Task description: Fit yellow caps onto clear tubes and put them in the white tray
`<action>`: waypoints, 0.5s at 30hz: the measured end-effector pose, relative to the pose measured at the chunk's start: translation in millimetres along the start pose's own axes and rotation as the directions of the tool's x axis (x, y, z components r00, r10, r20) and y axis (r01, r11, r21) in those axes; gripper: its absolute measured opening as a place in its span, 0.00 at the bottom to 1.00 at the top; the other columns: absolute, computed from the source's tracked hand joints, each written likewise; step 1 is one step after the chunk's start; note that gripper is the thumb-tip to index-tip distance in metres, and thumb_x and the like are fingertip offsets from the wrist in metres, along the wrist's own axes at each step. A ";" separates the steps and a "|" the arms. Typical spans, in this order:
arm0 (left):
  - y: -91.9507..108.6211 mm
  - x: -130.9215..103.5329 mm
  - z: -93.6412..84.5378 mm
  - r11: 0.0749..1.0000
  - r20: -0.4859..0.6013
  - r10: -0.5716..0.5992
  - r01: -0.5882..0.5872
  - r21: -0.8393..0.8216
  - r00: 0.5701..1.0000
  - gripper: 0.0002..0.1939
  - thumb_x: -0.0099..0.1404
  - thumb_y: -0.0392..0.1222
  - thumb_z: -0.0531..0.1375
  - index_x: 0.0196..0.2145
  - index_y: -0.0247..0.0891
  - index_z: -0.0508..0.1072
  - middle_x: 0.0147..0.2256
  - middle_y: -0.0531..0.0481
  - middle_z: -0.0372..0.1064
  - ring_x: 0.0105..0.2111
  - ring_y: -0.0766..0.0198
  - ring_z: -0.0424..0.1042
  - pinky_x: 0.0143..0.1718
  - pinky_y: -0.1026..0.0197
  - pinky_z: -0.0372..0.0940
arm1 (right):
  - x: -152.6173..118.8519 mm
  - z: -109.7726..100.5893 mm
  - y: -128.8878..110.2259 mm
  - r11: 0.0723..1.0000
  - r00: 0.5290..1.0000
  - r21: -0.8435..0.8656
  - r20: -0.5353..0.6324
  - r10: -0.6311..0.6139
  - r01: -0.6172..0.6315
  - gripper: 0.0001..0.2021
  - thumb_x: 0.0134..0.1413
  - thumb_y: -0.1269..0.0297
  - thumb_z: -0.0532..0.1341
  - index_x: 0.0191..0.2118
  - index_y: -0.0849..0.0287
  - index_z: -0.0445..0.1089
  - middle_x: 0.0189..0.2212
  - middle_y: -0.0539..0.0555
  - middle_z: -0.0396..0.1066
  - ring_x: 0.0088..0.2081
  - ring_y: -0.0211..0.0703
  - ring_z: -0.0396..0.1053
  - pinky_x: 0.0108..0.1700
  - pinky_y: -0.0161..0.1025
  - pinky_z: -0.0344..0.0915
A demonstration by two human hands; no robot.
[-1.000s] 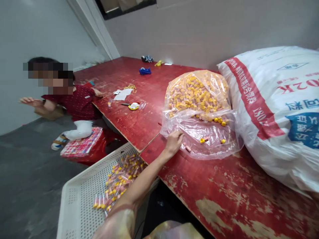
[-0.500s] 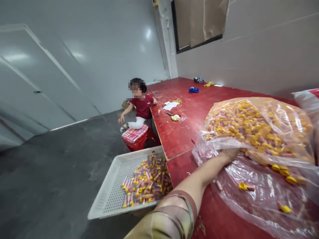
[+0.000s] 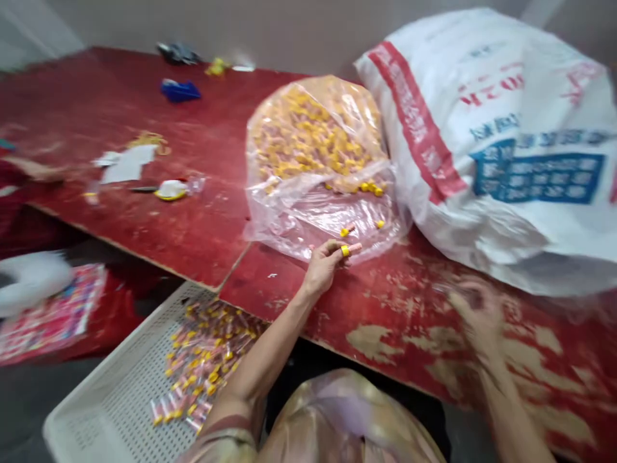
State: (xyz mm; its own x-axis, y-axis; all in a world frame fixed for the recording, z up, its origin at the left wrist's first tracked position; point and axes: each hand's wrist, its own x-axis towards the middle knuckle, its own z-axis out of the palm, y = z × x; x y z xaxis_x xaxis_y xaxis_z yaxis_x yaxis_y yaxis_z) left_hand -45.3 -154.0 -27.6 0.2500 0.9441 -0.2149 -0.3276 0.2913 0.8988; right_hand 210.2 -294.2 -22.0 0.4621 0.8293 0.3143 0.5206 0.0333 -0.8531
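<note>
My left hand (image 3: 324, 265) pinches a small pink piece with a yellow cap (image 3: 351, 249) over the near edge of a clear plastic bag (image 3: 308, 222). Inside the bag lies a heap of yellow-capped pink pieces (image 3: 308, 138), and a few lie loose near its mouth. My right hand (image 3: 477, 305) is over the red table (image 3: 385, 302) at the right, fingers curled and blurred; something clear seems to be at its fingertips, too smeared to make out.
A white perforated basket (image 3: 120, 366) with capped tubes stands below the table edge. A big white sack (image 3: 496, 128) fills the right. A blue tape dispenser (image 3: 180, 90) lies at the back; a person's arm (image 3: 36, 170) rests at the left.
The view has swung right, bringing the sack and my right hand into sight. My left hand has come out of the bag and now holds a capped piece.
</note>
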 end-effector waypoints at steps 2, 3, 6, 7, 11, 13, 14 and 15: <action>-8.3 -22.9 17.6 0.996 0.102 -0.059 0.065 -0.058 0.993 0.14 0.49 0.43 0.67 0.31 0.35 0.69 0.23 0.56 0.68 0.19 0.72 0.66 0.22 0.68 0.63 | -17.4 6.0 -5.0 0.995 0.987 0.080 0.152 0.043 -0.056 0.15 0.52 0.52 0.63 0.35 0.58 0.63 0.40 0.55 0.69 0.36 0.43 0.70 0.35 0.39 0.68; -10.7 -32.4 25.1 0.995 0.147 -0.076 0.085 -0.058 0.986 0.15 0.49 0.43 0.67 0.32 0.35 0.69 0.23 0.56 0.68 0.19 0.71 0.67 0.22 0.68 0.63 | -22.3 12.1 -6.9 0.993 0.968 0.092 0.245 0.044 -0.068 0.14 0.52 0.53 0.63 0.36 0.57 0.64 0.37 0.54 0.70 0.32 0.41 0.69 0.32 0.37 0.67; -12.0 -51.1 37.1 0.995 0.258 -0.091 0.095 -0.005 0.962 0.13 0.51 0.43 0.66 0.32 0.35 0.69 0.21 0.56 0.68 0.18 0.70 0.67 0.22 0.67 0.64 | -27.0 26.2 -10.7 0.997 0.916 0.001 0.396 -0.067 0.072 0.12 0.54 0.56 0.63 0.39 0.58 0.67 0.29 0.51 0.69 0.27 0.38 0.65 0.28 0.35 0.61; -11.1 -54.6 37.7 0.996 0.282 -0.091 0.087 0.027 0.955 0.11 0.51 0.42 0.65 0.30 0.34 0.69 0.21 0.56 0.67 0.18 0.70 0.67 0.23 0.67 0.63 | -26.5 27.6 -12.0 0.987 0.901 -0.012 0.410 -0.143 0.162 0.11 0.55 0.57 0.63 0.40 0.58 0.68 0.29 0.51 0.68 0.27 0.38 0.64 0.28 0.35 0.60; -7.9 -63.9 36.0 0.983 0.324 -0.101 0.045 0.176 0.941 0.06 0.52 0.38 0.60 0.29 0.34 0.70 0.20 0.56 0.66 0.18 0.72 0.66 0.23 0.67 0.61 | -22.3 25.2 -20.1 0.893 0.776 -0.002 0.497 -0.389 0.449 0.12 0.60 0.57 0.60 0.45 0.58 0.68 0.32 0.54 0.69 0.32 0.40 0.65 0.34 0.37 0.61; -9.1 -68.1 37.2 0.967 0.360 -0.133 0.041 0.251 0.924 0.05 0.52 0.37 0.59 0.29 0.33 0.70 0.20 0.56 0.67 0.18 0.72 0.65 0.23 0.68 0.60 | -21.4 26.7 -26.0 0.864 0.717 -0.001 0.558 -0.418 0.504 0.12 0.61 0.57 0.58 0.44 0.59 0.69 0.31 0.55 0.69 0.32 0.41 0.65 0.34 0.37 0.60; -10.2 -69.5 38.2 0.958 0.379 -0.157 0.048 0.282 0.912 0.05 0.52 0.37 0.59 0.28 0.33 0.70 0.20 0.56 0.67 0.18 0.72 0.65 0.23 0.68 0.60 | -21.2 28.7 -28.8 0.856 0.697 -0.002 0.582 -0.420 0.517 0.12 0.62 0.56 0.56 0.41 0.60 0.69 0.29 0.54 0.68 0.31 0.40 0.65 0.33 0.36 0.60; -11.3 -70.1 39.1 0.950 0.393 -0.182 0.058 0.306 0.901 0.05 0.52 0.37 0.60 0.28 0.33 0.70 0.20 0.56 0.67 0.18 0.72 0.65 0.23 0.68 0.60 | -20.8 31.2 -31.2 0.850 0.683 -0.003 0.597 -0.422 0.528 0.13 0.63 0.55 0.55 0.38 0.60 0.70 0.26 0.54 0.67 0.29 0.39 0.63 0.31 0.36 0.59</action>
State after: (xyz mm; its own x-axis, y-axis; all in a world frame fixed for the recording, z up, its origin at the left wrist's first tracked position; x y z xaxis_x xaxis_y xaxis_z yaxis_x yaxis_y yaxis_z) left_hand -23.5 -229.6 -7.7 0.6433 0.7372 -0.2068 -0.0177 0.2843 0.9586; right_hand 162.0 -295.0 -15.0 -0.3324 0.8850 0.3261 0.6882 0.4640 -0.5577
